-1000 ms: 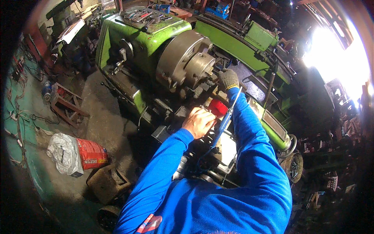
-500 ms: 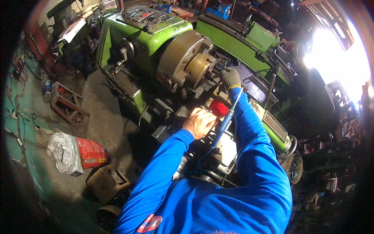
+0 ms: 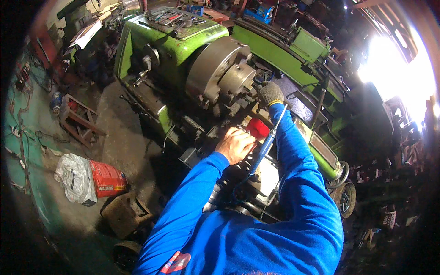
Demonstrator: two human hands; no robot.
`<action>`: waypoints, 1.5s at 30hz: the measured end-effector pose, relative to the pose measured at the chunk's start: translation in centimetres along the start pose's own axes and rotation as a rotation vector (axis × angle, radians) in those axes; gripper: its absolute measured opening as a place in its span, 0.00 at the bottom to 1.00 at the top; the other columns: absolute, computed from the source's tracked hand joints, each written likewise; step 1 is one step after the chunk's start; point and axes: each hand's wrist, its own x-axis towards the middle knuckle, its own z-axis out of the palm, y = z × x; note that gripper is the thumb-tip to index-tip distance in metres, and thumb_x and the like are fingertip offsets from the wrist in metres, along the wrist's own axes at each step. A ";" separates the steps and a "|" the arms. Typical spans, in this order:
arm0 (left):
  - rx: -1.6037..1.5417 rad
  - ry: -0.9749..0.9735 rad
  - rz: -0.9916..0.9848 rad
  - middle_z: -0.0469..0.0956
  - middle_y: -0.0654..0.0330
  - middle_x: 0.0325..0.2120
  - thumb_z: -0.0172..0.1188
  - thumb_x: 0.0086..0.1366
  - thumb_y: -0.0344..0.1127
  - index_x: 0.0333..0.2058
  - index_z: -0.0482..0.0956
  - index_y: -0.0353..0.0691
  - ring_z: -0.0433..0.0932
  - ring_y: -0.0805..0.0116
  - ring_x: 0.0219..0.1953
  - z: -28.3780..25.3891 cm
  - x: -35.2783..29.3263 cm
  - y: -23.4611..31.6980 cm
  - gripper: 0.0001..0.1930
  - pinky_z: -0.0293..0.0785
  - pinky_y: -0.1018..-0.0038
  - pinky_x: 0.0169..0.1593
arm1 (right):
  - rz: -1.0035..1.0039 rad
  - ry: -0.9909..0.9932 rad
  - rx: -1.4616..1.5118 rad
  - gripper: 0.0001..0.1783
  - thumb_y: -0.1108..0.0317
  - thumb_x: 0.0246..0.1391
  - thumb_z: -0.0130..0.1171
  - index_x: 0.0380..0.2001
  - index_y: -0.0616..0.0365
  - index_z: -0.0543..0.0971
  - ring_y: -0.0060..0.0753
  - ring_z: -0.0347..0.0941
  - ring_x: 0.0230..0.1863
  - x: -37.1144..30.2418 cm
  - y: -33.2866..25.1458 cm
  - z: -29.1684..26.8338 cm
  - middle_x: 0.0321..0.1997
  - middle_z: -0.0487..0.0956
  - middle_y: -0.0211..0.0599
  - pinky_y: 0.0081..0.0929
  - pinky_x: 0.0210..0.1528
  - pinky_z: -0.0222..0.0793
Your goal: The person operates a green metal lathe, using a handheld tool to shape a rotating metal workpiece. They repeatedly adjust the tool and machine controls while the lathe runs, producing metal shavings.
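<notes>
Facing one chuck | one left hand, one right hand | both grips unclear

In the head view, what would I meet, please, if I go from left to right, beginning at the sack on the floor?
Red-and-white sack → bare left hand → gloved right hand → round wheel.

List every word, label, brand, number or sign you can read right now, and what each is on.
Red-and-white sack: pale printed lettering on the red part; I leave its wording uncopied.
Patch on the blue shirt: any marks are too blurred to read.
Green lathe: no lettering I can make out.
Red piece beside the bare left hand: no lettering I can make out.
</notes>
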 end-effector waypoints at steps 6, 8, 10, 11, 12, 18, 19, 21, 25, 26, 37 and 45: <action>0.007 0.003 0.023 0.86 0.60 0.40 0.61 0.72 0.45 0.41 0.85 0.47 0.82 0.58 0.48 0.1 0.1 0.1 0.10 0.70 0.57 0.61 | -0.046 0.101 0.016 0.27 0.46 0.62 0.57 0.46 0.58 0.88 0.64 0.83 0.53 1.0 1.5 1.8 0.49 0.86 0.59 0.52 0.58 0.78; 0.004 0.000 0.009 0.86 0.60 0.40 0.61 0.72 0.44 0.41 0.85 0.47 0.82 0.58 0.48 -0.1 0.0 0.2 0.10 0.70 0.57 0.61 | -0.068 0.082 0.007 0.26 0.46 0.62 0.57 0.47 0.57 0.88 0.64 0.82 0.54 1.0 1.2 1.8 0.49 0.86 0.59 0.52 0.58 0.78; 0.004 0.005 0.009 0.86 0.60 0.40 0.62 0.72 0.44 0.40 0.85 0.47 0.82 0.58 0.49 -0.3 0.2 0.1 0.10 0.70 0.57 0.61 | -0.062 -0.022 0.059 0.26 0.47 0.61 0.57 0.48 0.57 0.88 0.64 0.82 0.54 1.3 1.6 1.4 0.50 0.86 0.59 0.51 0.59 0.78; 0.003 0.005 0.014 0.86 0.61 0.40 0.62 0.72 0.44 0.40 0.85 0.47 0.82 0.58 0.49 -0.2 0.3 0.2 0.10 0.70 0.57 0.61 | -0.016 -0.016 0.141 0.25 0.48 0.61 0.58 0.48 0.56 0.88 0.65 0.82 0.54 1.7 2.3 1.5 0.49 0.86 0.59 0.52 0.59 0.78; 0.002 0.005 0.020 0.86 0.61 0.40 0.62 0.72 0.44 0.40 0.85 0.47 0.82 0.58 0.49 -0.1 0.3 0.3 0.10 0.70 0.57 0.61 | 0.030 -0.009 0.223 0.25 0.48 0.61 0.58 0.48 0.56 0.88 0.65 0.82 0.54 2.2 2.9 1.6 0.49 0.86 0.59 0.52 0.59 0.78; -0.010 0.028 0.010 0.86 0.61 0.40 0.62 0.72 0.44 0.40 0.85 0.46 0.82 0.58 0.49 -0.1 0.0 0.0 0.09 0.70 0.57 0.61 | -0.115 0.102 0.148 0.22 0.49 0.60 0.61 0.48 0.51 0.89 0.64 0.84 0.51 1.1 1.6 2.0 0.46 0.87 0.58 0.54 0.56 0.79; -0.010 0.021 0.006 0.86 0.61 0.41 0.62 0.72 0.43 0.40 0.85 0.46 0.82 0.58 0.49 -0.2 -0.2 0.1 0.09 0.70 0.57 0.61 | -0.139 0.121 0.156 0.22 0.49 0.60 0.61 0.48 0.50 0.90 0.64 0.84 0.50 -0.1 0.8 1.6 0.46 0.87 0.58 0.54 0.56 0.79; -0.016 0.017 0.015 0.86 0.61 0.41 0.62 0.72 0.43 0.40 0.85 0.46 0.82 0.58 0.49 -0.2 0.1 0.1 0.09 0.70 0.57 0.61 | -0.172 0.094 -0.023 0.21 0.49 0.61 0.61 0.49 0.47 0.89 0.60 0.85 0.48 -0.7 1.5 1.3 0.45 0.88 0.51 0.53 0.53 0.80; -0.029 0.060 0.027 0.86 0.60 0.39 0.64 0.70 0.39 0.40 0.85 0.45 0.83 0.58 0.47 0.1 0.0 0.1 0.07 0.70 0.57 0.61 | -0.287 0.076 -0.037 0.19 0.49 0.63 0.61 0.48 0.45 0.89 0.59 0.85 0.48 -2.5 1.9 1.1 0.45 0.88 0.48 0.54 0.50 0.80; -0.038 0.051 0.024 0.86 0.60 0.39 0.64 0.70 0.39 0.40 0.85 0.45 0.83 0.58 0.47 0.1 0.3 0.3 0.07 0.70 0.58 0.61 | -0.319 0.074 -0.005 0.18 0.49 0.63 0.61 0.47 0.45 0.89 0.59 0.85 0.48 -2.9 2.3 0.9 0.44 0.88 0.48 0.55 0.50 0.80; -0.030 0.049 0.010 0.87 0.61 0.38 0.63 0.71 0.40 0.40 0.85 0.47 0.83 0.59 0.47 0.2 0.2 0.3 0.07 0.69 0.59 0.62 | -0.520 0.066 -0.354 0.11 0.58 0.56 0.66 0.37 0.49 0.89 0.62 0.84 0.39 -4.2 3.3 1.8 0.36 0.87 0.48 0.55 0.41 0.80; -0.047 0.045 -0.001 0.87 0.61 0.39 0.62 0.71 0.40 0.41 0.86 0.47 0.84 0.59 0.49 0.0 0.1 0.2 0.07 0.69 0.58 0.63 | -0.535 0.060 -0.277 0.11 0.57 0.54 0.67 0.36 0.49 0.87 0.60 0.84 0.38 -4.6 1.7 0.9 0.33 0.86 0.48 0.55 0.40 0.79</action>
